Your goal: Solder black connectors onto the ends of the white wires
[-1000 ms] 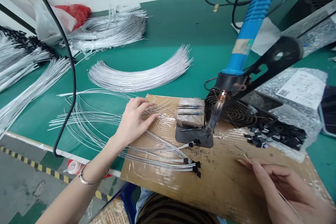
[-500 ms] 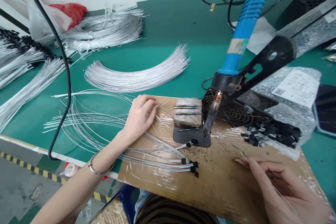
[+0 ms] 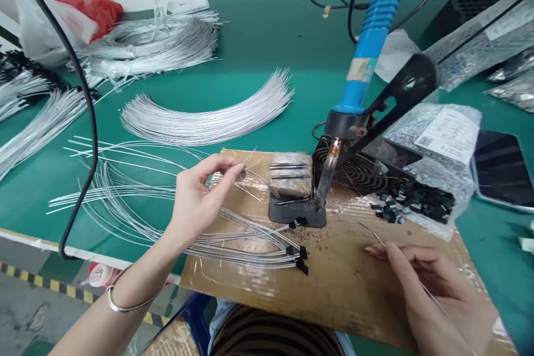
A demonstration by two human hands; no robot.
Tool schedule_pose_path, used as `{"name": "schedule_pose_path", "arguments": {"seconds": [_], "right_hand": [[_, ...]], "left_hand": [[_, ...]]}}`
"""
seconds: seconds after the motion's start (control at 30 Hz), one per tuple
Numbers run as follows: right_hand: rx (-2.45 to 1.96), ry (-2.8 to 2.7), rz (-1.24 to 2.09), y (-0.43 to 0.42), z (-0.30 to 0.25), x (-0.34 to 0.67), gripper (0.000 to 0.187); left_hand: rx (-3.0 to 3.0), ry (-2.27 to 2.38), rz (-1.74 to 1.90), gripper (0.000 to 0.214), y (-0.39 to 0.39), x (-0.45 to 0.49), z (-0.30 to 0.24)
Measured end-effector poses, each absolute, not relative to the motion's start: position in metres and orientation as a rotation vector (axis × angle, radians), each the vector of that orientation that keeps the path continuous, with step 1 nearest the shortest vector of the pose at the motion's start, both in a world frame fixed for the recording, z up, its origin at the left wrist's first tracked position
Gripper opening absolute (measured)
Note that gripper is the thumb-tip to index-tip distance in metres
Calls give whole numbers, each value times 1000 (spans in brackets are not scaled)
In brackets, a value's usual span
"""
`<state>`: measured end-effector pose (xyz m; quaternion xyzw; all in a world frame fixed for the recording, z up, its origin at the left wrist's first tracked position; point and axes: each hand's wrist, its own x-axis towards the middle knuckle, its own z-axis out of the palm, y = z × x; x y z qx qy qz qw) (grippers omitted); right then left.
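My left hand [image 3: 198, 197] is pinched at the fingertips on a thin white wire, whose end pokes out past the thumb. Loose white wires [image 3: 120, 200] lie under and beside that wrist. Below, several of them end in black connectors [image 3: 301, 258] on the cardboard. My right hand [image 3: 438, 283] is closed on a long thin wire [image 3: 431, 295] that crosses the palm and sticks out beyond the fingertips. The soldering iron [image 3: 329, 169], with a blue handle, is held tip down in its stand between my hands.
Beside the iron, a worn block [image 3: 291, 183] carries several spare tips. Black small parts [image 3: 413, 200] lie on a plastic bag at right, near a phone [image 3: 503, 169]. A curved bundle of white wires [image 3: 208, 122] lies behind. A black cable [image 3: 89, 105] hangs at left.
My left hand has turned and lifted slightly, thumb and fingertip now pinching the wire, and its wires have shifted. The right hand keeps its hold. The whole view has moved a little.
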<state>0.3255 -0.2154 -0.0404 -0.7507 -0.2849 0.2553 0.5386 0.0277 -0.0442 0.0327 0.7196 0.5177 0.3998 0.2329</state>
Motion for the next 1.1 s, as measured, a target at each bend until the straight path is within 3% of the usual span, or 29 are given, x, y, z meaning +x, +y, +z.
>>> {"name": "schedule_pose_path", "arguments": {"seconds": [0.23,0.43,0.73,1.1], "right_hand": [[-1754,-682,655,-217,-43,332,35],[-1830,-641,631,-216,-30,323,30],[-1906,-629,602,-213,-29,319,39],[-1914,-661,582,-211,-27,317,42]], "left_hand": [[1952,1343,1082,9,-13,39,19],[2066,1335,970,7,4,-7,32],[2602,1139,301,31,-22,-71,35],[2588,1287,536,21,1,-61,7]]}}
